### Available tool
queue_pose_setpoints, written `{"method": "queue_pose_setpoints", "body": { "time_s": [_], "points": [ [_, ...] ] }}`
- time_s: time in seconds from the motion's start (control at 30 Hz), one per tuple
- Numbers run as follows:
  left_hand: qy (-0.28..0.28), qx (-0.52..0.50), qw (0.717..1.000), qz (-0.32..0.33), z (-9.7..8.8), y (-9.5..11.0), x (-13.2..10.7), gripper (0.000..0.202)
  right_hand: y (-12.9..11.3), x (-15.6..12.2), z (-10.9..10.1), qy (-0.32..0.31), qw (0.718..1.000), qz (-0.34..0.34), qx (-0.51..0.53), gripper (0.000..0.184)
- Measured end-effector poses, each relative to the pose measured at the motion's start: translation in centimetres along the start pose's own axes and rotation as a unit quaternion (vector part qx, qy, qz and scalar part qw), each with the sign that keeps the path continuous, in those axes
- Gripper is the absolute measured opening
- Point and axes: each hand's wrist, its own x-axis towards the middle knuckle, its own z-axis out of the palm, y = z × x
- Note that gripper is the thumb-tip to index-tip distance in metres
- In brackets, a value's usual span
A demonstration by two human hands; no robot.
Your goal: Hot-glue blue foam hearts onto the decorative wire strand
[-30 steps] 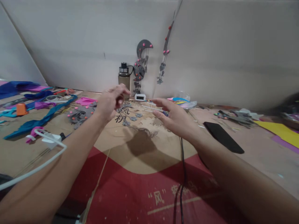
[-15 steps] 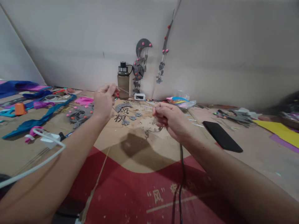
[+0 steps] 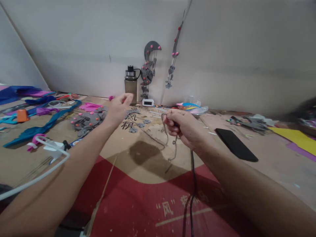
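Note:
My left hand (image 3: 118, 110) reaches forward over the cardboard sheet (image 3: 138, 168) with its fingers stretched out and nothing in its grip. A small pink ball (image 3: 111, 97) shows just beside its fingertips. My right hand (image 3: 182, 126) is closed in a fist on a thin grey strand (image 3: 170, 144), which dangles in a loop below the hand with small grey bits on it. A black cable (image 3: 192, 187) runs from under that fist toward me. Grey felt cut-outs (image 3: 138, 124) lie on the cardboard between the hands.
A bottle (image 3: 130, 86) and a small white clock (image 3: 148, 102) stand at the wall under hanging grey felt ornaments (image 3: 149, 65). Grey felt with pink dots (image 3: 85, 121), blue strips (image 3: 37, 129) and a white cable (image 3: 37, 177) lie left. A black phone (image 3: 235, 144) and yellow sheet (image 3: 296, 138) lie right.
My left hand opened from a pinch and reached forward, and a pink ball now shows beside it. My right hand closed on the grey strand and lifted it, so it now hangs down.

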Motion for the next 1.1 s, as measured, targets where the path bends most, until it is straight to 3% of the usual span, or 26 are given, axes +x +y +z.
{"method": "queue_pose_setpoints", "body": {
  "time_s": [0.07,0.17,0.23,0.27,0.33,0.47,0.63,0.73,0.8,0.93,1.1],
  "points": [
    [-0.123,-0.029,0.991,-0.037,1.9,1.0,-1.8,0.014,0.0,0.0,0.1,0.004,1.000,0.002,-0.006,0.008],
    [-0.310,-0.102,0.932,-0.156,3.5,1.6,-3.9,0.029,0.0,-0.1,0.1,0.004,1.000,0.001,-0.013,0.009],
    [-0.359,-0.107,0.905,-0.201,3.6,1.5,-4.3,0.034,0.0,0.0,0.0,0.002,1.000,0.000,-0.011,0.008],
    [-0.359,-0.102,0.904,-0.206,3.4,1.3,-4.1,0.033,0.0,0.0,-0.1,0.003,1.000,0.000,-0.010,0.008],
    [-0.322,-0.097,0.922,-0.193,2.6,1.1,-3.1,0.026,0.0,0.1,-0.2,0.007,1.000,0.002,-0.008,0.008],
    [-0.113,-0.184,0.966,-0.144,0.4,0.8,0.0,0.022,0.1,0.3,-0.6,0.008,1.000,0.005,-0.009,0.010],
    [0.133,-0.225,0.957,-0.129,-3.1,0.1,2.7,0.028,0.1,0.5,-1.0,0.007,1.000,0.005,0.001,0.010],
    [0.232,-0.199,0.947,-0.097,-4.5,-0.5,3.3,0.041,-0.2,0.6,-1.4,0.007,1.000,-0.001,0.001,0.011],
    [0.262,-0.180,0.944,-0.084,-5.1,-0.9,3.5,0.046,-0.6,0.6,-1.9,0.012,1.000,-0.011,0.003,0.011],
    [0.254,-0.109,0.960,-0.046,-5.7,-1.7,4.0,0.046,-2.7,0.1,-3.1,0.040,0.998,-0.039,0.009,0.012],
    [0.233,-0.053,0.969,-0.059,-6.3,-2.2,4.7,0.041,-5.8,-1.5,-4.6,0.122,0.980,-0.157,0.022,0.017]
  ]
}}
